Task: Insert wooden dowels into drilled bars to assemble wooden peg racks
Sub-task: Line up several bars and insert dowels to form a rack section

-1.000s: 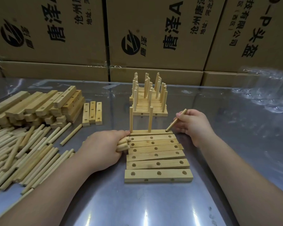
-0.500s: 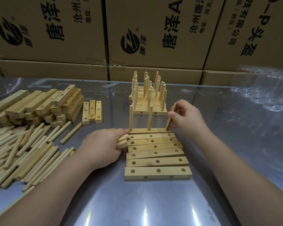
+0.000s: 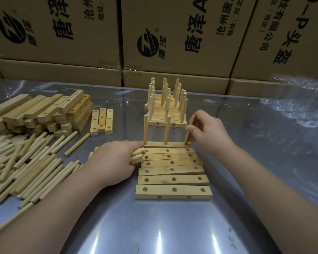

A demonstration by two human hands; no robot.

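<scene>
As the right hand (image 3: 207, 132) pinches a dowel (image 3: 189, 130) between thumb and fingertips, that peg stands a touch tilted, its lower end down at the right-end hole of the farthest bar (image 3: 165, 144). How deep it sits, the view does not tell. And look, two upright dowels (image 3: 145, 129) already stand in that same bar, one at the left end and one in the middle. Over on the other side, the left hand (image 3: 114, 160) rests knuckles-up on the shiny worktop (image 3: 154, 226), fingers curled round a clutch of spare dowels (image 3: 136, 157). Their round ends poke out toward the bars, right against the left end of the row. Nearer the person lie six more drilled bars (image 3: 187, 190), flat, side by side and touching, three holes showing in each top face. Behind the action, a stack of finished racks (image 3: 166, 107) sits with its pegs bristling upward. Left of centre, three short bars (image 3: 101, 121) lie side by side. Further left there is a heap of bars (image 3: 40, 112), holes visible on some. A broad spread of loose dowels (image 3: 17, 162) covers the near left of the worktop. Cardboard boxes (image 3: 173, 33) with black printed lettering wall off the back edge, and crinkled clear plastic (image 3: 301, 103) lies at the far right.
</scene>
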